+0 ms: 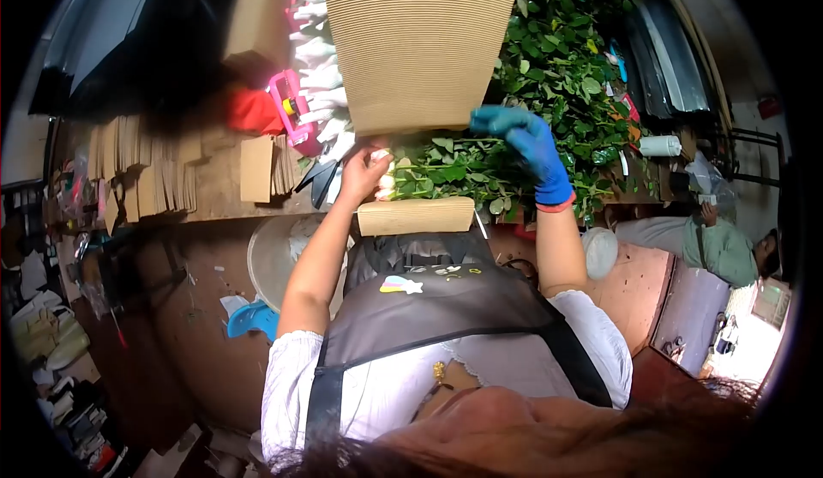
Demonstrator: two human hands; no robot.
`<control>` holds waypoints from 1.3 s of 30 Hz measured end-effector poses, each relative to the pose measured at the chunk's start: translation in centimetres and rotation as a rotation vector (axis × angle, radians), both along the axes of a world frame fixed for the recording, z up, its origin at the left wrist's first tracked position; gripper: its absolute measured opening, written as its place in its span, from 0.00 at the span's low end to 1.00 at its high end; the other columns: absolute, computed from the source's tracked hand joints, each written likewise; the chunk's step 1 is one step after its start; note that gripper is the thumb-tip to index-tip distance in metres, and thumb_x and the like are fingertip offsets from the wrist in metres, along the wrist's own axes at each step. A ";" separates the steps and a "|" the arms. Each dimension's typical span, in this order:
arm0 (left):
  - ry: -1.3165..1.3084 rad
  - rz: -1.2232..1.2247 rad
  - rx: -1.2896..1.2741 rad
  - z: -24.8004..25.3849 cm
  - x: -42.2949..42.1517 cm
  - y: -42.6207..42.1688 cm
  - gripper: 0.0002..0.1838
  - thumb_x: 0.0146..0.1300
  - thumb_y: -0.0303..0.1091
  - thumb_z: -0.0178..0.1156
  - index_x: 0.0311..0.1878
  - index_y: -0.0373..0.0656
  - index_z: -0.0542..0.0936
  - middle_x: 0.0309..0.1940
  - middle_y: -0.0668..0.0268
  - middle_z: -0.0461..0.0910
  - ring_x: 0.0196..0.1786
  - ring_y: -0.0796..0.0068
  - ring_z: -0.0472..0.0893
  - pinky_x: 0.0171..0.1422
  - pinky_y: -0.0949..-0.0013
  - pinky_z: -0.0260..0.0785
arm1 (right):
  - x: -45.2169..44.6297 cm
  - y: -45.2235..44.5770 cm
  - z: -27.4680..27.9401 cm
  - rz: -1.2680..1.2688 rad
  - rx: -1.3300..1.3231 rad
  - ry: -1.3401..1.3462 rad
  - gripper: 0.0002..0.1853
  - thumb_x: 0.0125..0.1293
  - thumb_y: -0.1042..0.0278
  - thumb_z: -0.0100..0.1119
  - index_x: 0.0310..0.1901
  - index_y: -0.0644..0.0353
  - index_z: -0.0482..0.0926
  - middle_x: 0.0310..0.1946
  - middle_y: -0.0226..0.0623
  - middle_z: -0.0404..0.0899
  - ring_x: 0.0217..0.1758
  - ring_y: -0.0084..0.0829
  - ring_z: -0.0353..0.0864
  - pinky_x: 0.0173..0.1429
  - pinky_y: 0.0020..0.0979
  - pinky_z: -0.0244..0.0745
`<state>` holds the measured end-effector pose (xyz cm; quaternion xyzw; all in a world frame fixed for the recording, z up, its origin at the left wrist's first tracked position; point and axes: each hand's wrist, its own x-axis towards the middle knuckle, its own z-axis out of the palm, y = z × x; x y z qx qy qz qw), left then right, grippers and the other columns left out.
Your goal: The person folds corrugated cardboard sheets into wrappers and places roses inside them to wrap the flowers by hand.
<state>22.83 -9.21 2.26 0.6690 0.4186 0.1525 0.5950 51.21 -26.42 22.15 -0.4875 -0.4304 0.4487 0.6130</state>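
Pale roses lie on the bench with their blooms [385, 185] to the left and leafy stems [446, 172] to the right. My bare left hand [365, 172] is at the blooms, its fingers closed around one rose head. My right hand [527, 145], in a blue-green glove, is over the stems. Its fingers stretch left to the lower right corner of a large corrugated cardboard sheet [420, 49]; whether they grip it is unclear. That sheet rises behind the roses. A narrow corrugated cardboard flap [416, 217] stands along their near side, against my apron.
A heap of leafy stems [566, 84] covers the right of the bench. White-wrapped blooms [321, 75], a pink plastic holder [294, 111] and dark scissor-like blades [321, 183] lie left. Cardboard pieces [146, 169] stand farther left. Another person [729, 242] is at far right.
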 end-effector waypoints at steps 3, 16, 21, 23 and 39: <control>-0.006 -0.022 0.021 -1.4 0.3 0.4 0.25 0.63 0.43 0.72 0.57 0.35 0.82 0.45 0.58 0.87 0.45 0.71 0.85 0.54 0.67 0.76 | 2.2 3.0 -4.6 -0.608 -0.026 -0.257 0.20 0.71 0.80 0.47 0.62 0.67 0.79 0.61 0.45 0.82 0.64 0.35 0.81 0.70 0.35 0.75; -0.171 -0.228 0.146 -0.5 -0.7 1.2 0.22 0.68 0.36 0.66 0.60 0.34 0.77 0.50 0.57 0.84 0.52 0.64 0.82 0.61 0.62 0.72 | -1.0 -0.4 -2.7 0.317 -0.351 -0.197 0.20 0.70 0.69 0.54 0.62 0.57 0.80 0.51 0.37 0.85 0.53 0.30 0.85 0.55 0.36 0.80; 0.253 -0.603 0.324 4.0 -3.7 4.8 0.24 0.69 0.43 0.62 0.64 0.41 0.75 0.55 0.42 0.82 0.58 0.41 0.82 0.62 0.53 0.74 | -4.8 1.9 -6.7 0.455 -0.479 -1.185 0.42 0.53 0.50 0.69 0.69 0.60 0.71 0.54 0.48 0.83 0.56 0.49 0.83 0.59 0.45 0.78; 0.614 -0.844 0.694 8.6 -4.1 4.7 0.16 0.69 0.44 0.60 0.52 0.42 0.79 0.44 0.42 0.84 0.48 0.40 0.84 0.51 0.45 0.77 | -5.4 2.6 -12.1 0.444 -0.429 -1.341 0.43 0.51 0.51 0.70 0.68 0.63 0.71 0.51 0.49 0.84 0.53 0.49 0.84 0.56 0.46 0.78; 0.090 -0.870 1.089 5.3 1.5 0.8 0.46 0.65 0.68 0.51 0.79 0.47 0.63 0.75 0.47 0.65 0.76 0.49 0.65 0.80 0.46 0.53 | -11.0 2.4 -1.6 0.697 -0.496 -0.975 0.30 0.64 0.46 0.63 0.64 0.52 0.78 0.54 0.49 0.83 0.58 0.48 0.82 0.63 0.44 0.76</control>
